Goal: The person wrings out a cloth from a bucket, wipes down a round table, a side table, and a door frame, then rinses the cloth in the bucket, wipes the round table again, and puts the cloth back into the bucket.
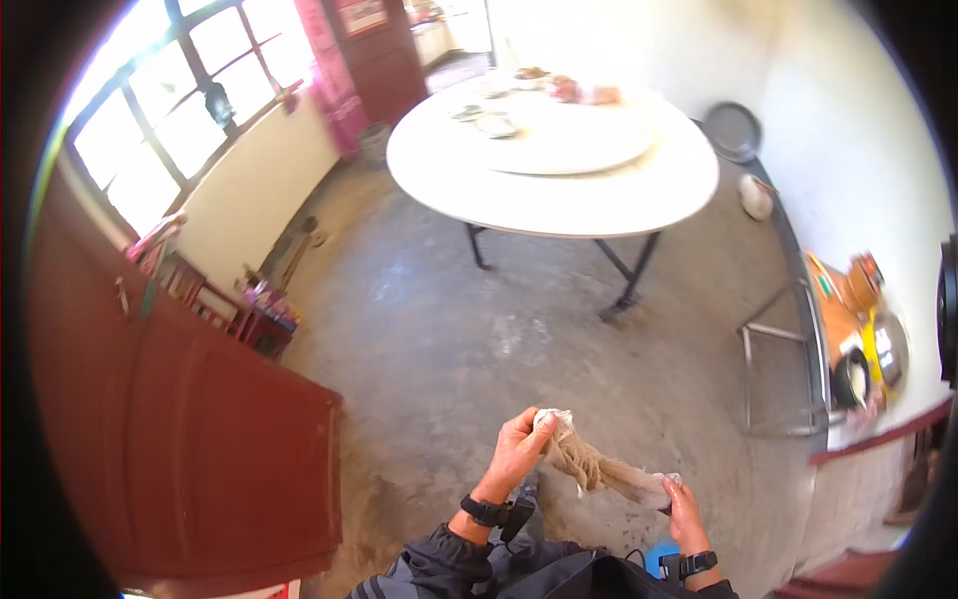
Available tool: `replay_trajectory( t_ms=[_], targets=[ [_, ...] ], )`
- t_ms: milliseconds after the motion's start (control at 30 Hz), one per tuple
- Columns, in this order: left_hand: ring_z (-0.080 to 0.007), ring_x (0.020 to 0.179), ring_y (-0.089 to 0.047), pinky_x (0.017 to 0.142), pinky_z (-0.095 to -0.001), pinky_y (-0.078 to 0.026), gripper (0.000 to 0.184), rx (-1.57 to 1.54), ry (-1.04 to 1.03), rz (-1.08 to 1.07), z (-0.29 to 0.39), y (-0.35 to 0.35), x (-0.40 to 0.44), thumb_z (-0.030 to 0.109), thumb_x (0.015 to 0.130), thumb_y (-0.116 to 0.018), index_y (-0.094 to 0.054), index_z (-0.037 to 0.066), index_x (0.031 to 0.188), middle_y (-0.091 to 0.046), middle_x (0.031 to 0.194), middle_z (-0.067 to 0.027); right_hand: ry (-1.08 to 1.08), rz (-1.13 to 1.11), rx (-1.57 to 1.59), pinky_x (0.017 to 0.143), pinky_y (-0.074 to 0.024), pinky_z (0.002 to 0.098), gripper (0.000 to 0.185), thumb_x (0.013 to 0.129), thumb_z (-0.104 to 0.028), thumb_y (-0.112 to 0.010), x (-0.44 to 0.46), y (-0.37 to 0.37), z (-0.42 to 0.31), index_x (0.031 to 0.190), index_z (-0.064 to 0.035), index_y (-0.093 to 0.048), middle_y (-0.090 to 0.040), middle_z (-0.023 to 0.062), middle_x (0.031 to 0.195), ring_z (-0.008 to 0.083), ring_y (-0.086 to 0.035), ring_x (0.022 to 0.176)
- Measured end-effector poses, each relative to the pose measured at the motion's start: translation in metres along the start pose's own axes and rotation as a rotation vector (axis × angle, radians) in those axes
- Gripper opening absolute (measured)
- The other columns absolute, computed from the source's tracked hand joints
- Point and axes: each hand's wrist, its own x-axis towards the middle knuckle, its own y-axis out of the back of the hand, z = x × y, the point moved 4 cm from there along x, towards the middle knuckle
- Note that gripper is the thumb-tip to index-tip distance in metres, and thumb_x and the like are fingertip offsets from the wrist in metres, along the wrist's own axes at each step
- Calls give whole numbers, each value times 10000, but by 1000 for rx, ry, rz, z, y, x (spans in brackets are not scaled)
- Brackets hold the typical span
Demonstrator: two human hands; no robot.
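A brown cloth point(602, 473) is hanging between two hands, with one end in each. The left hand point(517, 447) is pinching the whitish end, its thumb pressing on top. The right hand point(686, 513) is pinching the other end the same way. Some fingertips are hiding behind the cloth, so I cannot tell how they are bending. From the left fingers, the long way of the cloth is running to the right and a bit back toward the body. The fat, bunched part is sitting nearer the left fingers. A big white table point(599, 208) is standing well ahead of both hands' fingers.
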Motion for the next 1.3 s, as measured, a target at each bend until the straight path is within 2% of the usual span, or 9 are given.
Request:
replay_trajectory(
  t_ms=[133,333,500,633,733,900,1167,1267,1300],
  targets=[
    [-32,725,-500,586,-243,-421,256,82,-86,0,47,42,13,274,1001,-574,-635,39,921,-595,807,64,211,27,-792,924,-487,384,605,810,-321,-790,27,-92,-62,1289,-31,-560,-627,107,1227,233,-618,1089],
    [-122,658,-557,577,-313,-444,329,600,-228,94,100,57,18,315,912,-682,-638,-10,883,-610,722,-90,504,-648,-720,907,-492,362,591,732,-239,-855,-2,-310,-159,1224,-36,-599,-678,106,1110,206,-618,1094],
    [-136,616,-550,545,-327,-438,355,618,-316,369,138,116,25,355,900,-694,-657,2,883,-604,693,-88,533,-784,-666,693,-501,296,292,878,-200,-698,32,-393,-153,1081,4,-648,-684,64,854,121,-620,774],
    [-63,738,-573,618,-277,-473,351,476,-67,398,138,165,45,329,895,-711,-690,6,1031,-674,810,-38,647,-837,-595,663,-494,270,248,888,-189,-673,45,-438,-193,1031,14,-662,-679,46,837,85,-593,744],
    [-71,839,-584,719,-256,-488,407,340,-148,375,128,185,67,335,882,-727,-674,-2,1103,-687,898,-18,511,-914,-518,691,-499,258,246,863,-161,-689,82,-459,-219,1033,14,-672,-683,23,863,80,-601,773],
    [-80,901,-555,814,-278,-478,448,513,386,-31,118,206,87,362,884,-728,-657,20,1165,-656,939,10,424,-1067,-474,791,-504,249,265,822,-84,-650,132,-494,-268,1070,4,-675,-687,14,906,83,-612,853],
    [-64,964,-534,846,-253,-461,395,-32,155,229,135,217,137,281,986,-605,-590,25,1287,-618,1102,30,746,-878,-537,841,-500,281,292,813,-49,-604,203,-543,-300,1096,-2,-657,-673,94,1037,169,-639,936],
    [-42,900,-524,777,-239,-456,372,-202,35,278,128,226,175,284,1000,-580,-581,37,1279,-602,1035,49,962,-672,-737,847,-497,303,313,825,-150,-686,234,-556,-294,1101,-5,-653,-665,108,1064,191,-640,963],
    [-40,875,-544,747,-223,-466,330,-258,24,306,130,228,188,257,1007,-565,-578,45,1259,-606,1012,41,905,-671,-892,860,-495,331,400,894,-306,-688,248,-556,-285,1150,-4,-635,-668,98,1076,185,-635,975]
  ],
)
